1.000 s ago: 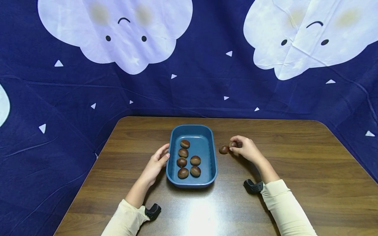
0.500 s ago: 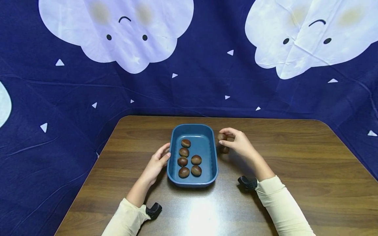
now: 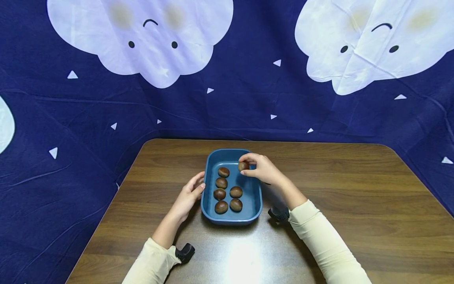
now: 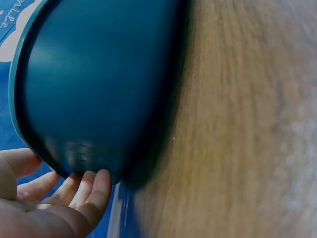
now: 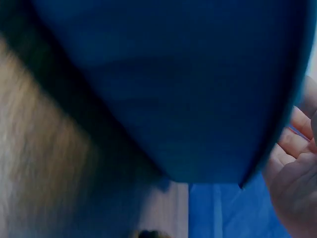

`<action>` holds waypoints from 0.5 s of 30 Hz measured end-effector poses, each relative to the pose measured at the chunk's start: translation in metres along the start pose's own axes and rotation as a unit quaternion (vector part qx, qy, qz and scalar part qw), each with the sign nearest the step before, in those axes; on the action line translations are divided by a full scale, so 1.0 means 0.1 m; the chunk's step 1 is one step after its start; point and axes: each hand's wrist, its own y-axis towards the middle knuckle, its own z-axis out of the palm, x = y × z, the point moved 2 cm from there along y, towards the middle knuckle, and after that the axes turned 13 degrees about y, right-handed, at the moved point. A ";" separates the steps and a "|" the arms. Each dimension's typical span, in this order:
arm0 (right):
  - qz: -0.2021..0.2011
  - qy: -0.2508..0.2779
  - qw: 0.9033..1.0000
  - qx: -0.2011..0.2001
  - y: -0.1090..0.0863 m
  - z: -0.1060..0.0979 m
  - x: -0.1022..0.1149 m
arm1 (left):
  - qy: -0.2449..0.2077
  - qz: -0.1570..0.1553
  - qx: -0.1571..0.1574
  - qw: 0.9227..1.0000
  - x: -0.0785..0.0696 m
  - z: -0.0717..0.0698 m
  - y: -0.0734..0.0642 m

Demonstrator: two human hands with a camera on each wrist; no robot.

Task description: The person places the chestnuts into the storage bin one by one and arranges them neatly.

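Note:
My right hand (image 3: 264,169) pinches a brown chestnut (image 3: 243,166) between thumb and fingers, over the far right part of a blue rectangular tray (image 3: 252,197). Several chestnuts lie in the tray: a column along the left, with its nearest one at the front (image 3: 221,207), and two beside it to the right (image 3: 235,192). My left hand (image 3: 187,197) rests its fingers against the tray's left outer wall, with the thumb at the rim. In the left wrist view, those fingers (image 4: 101,186) touch the wall low down. The right wrist view shows the tray's outer wall (image 5: 198,99), with the pinched chestnut out of sight.
A wooden table (image 3: 337,181) carries the tray, its far edge against a dark blue cloth (image 3: 248,106) with white clouds. A dark sliver under my right wrist is mostly hidden. In the right wrist view, a small dark round thing (image 5: 151,234) is cut off at the bottom.
My right hand has lifted a chestnut off the table and carried it left, over the tray's rim. Another chestnut on the table is now mostly covered by that hand. My left hand has stayed put.

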 end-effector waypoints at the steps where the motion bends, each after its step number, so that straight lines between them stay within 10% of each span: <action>1: 0.001 -0.001 1.000 0.009 0.02 0.03 0.00 | -0.001 0.000 0.000 1.000 0.00 0.00 0.00; 15: 0.024 -0.115 0.988 0.100 0.24 0.30 -0.09 | -0.001 0.004 0.009 1.000 -0.01 -0.02 0.00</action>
